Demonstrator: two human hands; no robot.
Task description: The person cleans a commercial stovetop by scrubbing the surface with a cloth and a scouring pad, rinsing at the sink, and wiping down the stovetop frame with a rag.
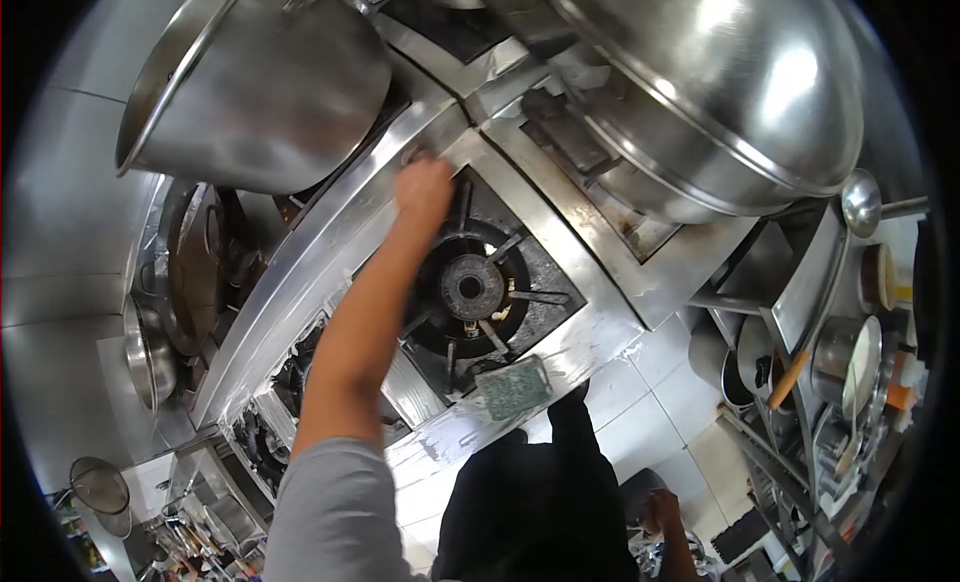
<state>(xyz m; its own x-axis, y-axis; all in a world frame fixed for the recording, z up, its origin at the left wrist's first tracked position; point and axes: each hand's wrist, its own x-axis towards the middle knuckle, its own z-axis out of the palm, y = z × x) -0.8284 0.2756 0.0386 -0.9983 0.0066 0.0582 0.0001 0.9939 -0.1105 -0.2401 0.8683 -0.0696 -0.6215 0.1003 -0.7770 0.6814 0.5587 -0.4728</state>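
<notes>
My left hand [425, 190] is closed in a fist on the steel stove top, beyond a gas burner [472, 287]. Something small and dark shows at its knuckles, too hidden to name. The bare forearm crosses the left side of the burner and its grate. A green scouring pad [513, 388] lies on the stove's front ledge, amid whitish suds. Low on the right, my right hand [661, 512] hangs beside my dark clothing with curled fingers. A dark rounded thing [640, 492] is against it, its kind unclear.
A big steel pot [265, 92] stands at the back left. A large domed steel vessel [740, 82] is at the back right. On the right, a rack [770, 282] holds pots, with a ladle [860, 202] above. Strainers [100, 485] and utensils are at lower left.
</notes>
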